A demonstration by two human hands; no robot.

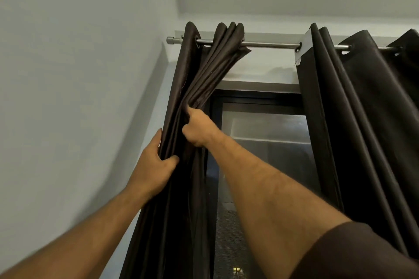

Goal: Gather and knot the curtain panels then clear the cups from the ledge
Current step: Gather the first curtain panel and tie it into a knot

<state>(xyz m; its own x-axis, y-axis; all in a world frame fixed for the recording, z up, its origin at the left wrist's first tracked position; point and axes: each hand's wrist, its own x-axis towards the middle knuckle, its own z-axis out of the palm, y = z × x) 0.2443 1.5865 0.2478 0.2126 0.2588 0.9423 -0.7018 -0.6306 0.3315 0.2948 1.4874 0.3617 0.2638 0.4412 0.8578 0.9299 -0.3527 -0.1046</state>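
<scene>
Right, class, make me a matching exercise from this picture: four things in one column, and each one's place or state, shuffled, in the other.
Things:
1. left hand
2. right hand
3. curtain rod
4. right curtain panel

States:
A. hangs loose, untouched
B. runs level above the window
C. grips the outer edge of the left curtain panel, lower down
D. pinches the gathered folds higher up

Pairs: 1-C, 2-D, 3-B, 4-A

Metal rod (pixel 269 45) carrying two dark curtain panels (pixel 192 88) by eyelets
</scene>
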